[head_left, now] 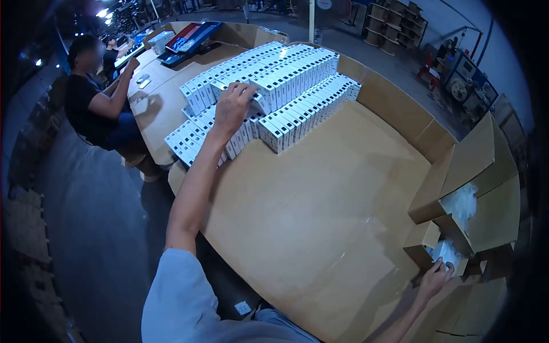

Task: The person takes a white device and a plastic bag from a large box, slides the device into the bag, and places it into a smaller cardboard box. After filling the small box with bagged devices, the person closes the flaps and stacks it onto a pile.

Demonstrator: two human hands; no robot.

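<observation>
Rows of small white boxes (286,74) with dark square marks stand packed in two layers across the far part of the table. My left hand (233,108) reaches over their near side. Its fingers are curled on a tilted white box (261,104), partly hidden by the hand. Far to the right, my right hand (436,280) is at the mouth of a small open carton (422,237). Thumb and fingers pinch the edge of a whitish plastic bag (444,250) in that carton; what the bag contains cannot be made out.
Brown cardboard covers the table (297,217), with a raised cardboard wall (394,97) along its far right edge. A larger open carton (480,171) holds more clear plastic (460,203). A co-worker (94,97) sits at the left edge. Red and blue trays (191,43) lie at the back.
</observation>
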